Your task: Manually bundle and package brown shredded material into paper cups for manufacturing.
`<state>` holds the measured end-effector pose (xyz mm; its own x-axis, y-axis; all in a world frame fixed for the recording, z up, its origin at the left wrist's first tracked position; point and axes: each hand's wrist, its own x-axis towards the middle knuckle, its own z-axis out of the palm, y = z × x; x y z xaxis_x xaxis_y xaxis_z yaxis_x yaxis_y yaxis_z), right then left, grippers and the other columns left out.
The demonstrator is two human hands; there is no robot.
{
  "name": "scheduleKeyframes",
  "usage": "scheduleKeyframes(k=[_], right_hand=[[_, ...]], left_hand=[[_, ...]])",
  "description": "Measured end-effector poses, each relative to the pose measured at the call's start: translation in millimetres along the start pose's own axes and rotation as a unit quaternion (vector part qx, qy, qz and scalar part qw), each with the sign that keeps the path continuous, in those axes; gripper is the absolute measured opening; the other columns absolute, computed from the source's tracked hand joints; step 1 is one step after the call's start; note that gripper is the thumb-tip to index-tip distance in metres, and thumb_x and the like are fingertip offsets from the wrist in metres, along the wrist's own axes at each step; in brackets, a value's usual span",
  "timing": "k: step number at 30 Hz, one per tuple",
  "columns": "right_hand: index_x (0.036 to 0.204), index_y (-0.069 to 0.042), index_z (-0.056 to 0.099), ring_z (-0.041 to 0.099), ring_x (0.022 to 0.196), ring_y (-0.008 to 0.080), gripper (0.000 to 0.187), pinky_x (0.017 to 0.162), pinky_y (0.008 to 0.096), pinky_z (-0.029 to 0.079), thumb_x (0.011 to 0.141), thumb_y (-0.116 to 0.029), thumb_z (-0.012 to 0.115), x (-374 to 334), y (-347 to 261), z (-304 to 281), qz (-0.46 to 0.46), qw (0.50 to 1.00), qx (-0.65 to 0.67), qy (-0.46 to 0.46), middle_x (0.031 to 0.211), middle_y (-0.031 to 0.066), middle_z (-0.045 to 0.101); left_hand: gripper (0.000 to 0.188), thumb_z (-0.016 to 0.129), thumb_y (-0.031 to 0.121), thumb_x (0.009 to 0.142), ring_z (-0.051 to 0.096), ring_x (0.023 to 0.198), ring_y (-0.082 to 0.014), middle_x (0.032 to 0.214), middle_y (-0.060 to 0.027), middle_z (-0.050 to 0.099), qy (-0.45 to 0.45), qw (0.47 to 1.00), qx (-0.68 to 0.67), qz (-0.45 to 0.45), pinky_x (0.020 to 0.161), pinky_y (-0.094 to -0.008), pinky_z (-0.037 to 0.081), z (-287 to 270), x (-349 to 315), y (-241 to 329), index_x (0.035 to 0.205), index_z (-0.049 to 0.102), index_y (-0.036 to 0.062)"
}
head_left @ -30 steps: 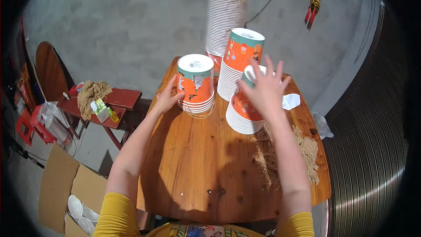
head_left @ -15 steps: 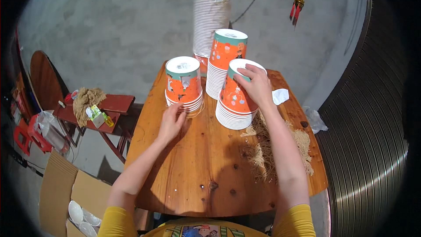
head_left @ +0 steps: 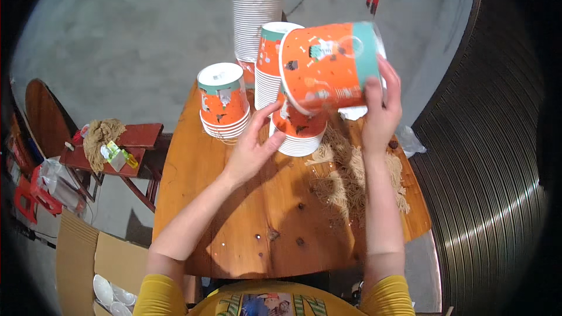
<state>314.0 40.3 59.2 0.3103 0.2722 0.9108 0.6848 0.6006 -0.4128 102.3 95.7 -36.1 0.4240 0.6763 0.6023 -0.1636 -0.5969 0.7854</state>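
Above the table, my right hand [head_left: 383,102] grips an orange and green paper bucket [head_left: 325,64] by its base end, fingers on one side and thumb on the other. The bucket lies tilted on its side, with its rim facing left. My left hand [head_left: 256,143] is open, thumb and fingers spread beside the front stack of upturned buckets [head_left: 301,142]; whether it touches them I cannot tell. The held bucket partly hides this stack. On the left stands a shorter stack of upturned buckets [head_left: 222,102] with a loose band round its foot.
A taller bucket stack [head_left: 267,85] and a tall wrapped white stack [head_left: 256,20] stand behind. Beige stringy fibre [head_left: 348,178] lies on the wooden table [head_left: 246,228]. A red bench [head_left: 143,136] and a cardboard box [head_left: 120,254] are at the left, a ribbed shutter [head_left: 486,169] at the right.
My right hand has lifted the top bucket off the front stack and tipped it sideways. My left hand has moved right, from the left stack to the front one. The view has shifted slightly.
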Motion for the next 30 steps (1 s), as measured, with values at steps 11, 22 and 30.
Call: scheduleKeyframes(k=[11,22,30], right_hand=[[0.096,-0.010,0.071,0.061,0.088,0.0303,0.018,0.081,0.0381,0.049,0.082,-0.021,0.068,-139,81,-77,0.183,0.901,-0.187,-0.345,0.093,0.0123,0.066],[0.078,-0.013,0.067,0.056,0.088,0.0298,0.004,0.078,0.0392,0.048,0.075,-0.015,0.068,-170,99,-72,0.050,0.879,-0.204,-0.429,0.082,0.0086,0.060],[0.072,-0.004,0.060,0.056,0.078,0.0270,0.008,0.070,0.0345,0.047,0.072,0.001,0.065,-148,56,-57,-0.005,0.944,-0.104,-0.313,0.078,0.0085,0.057]], left_hand=[[0.018,0.053,0.016,0.094,0.060,0.078,-0.0387,0.079,-0.0187,0.060,-0.136,0.938,0.313,-0.060,0.067,-0.0469,0.048,2,-63,58,0.105,0.053,0.0024],[0.017,0.062,0.009,0.078,0.062,0.070,-0.0284,0.074,-0.0103,0.061,-0.206,0.867,0.445,0.085,0.059,-0.0405,0.050,4,-96,55,0.091,0.053,0.0044],[0.017,0.065,0.014,0.080,0.062,0.071,-0.0254,0.076,-0.0077,0.060,-0.211,0.851,0.473,0.091,0.062,-0.0382,0.050,4,-95,57,0.093,0.056,0.0054]])
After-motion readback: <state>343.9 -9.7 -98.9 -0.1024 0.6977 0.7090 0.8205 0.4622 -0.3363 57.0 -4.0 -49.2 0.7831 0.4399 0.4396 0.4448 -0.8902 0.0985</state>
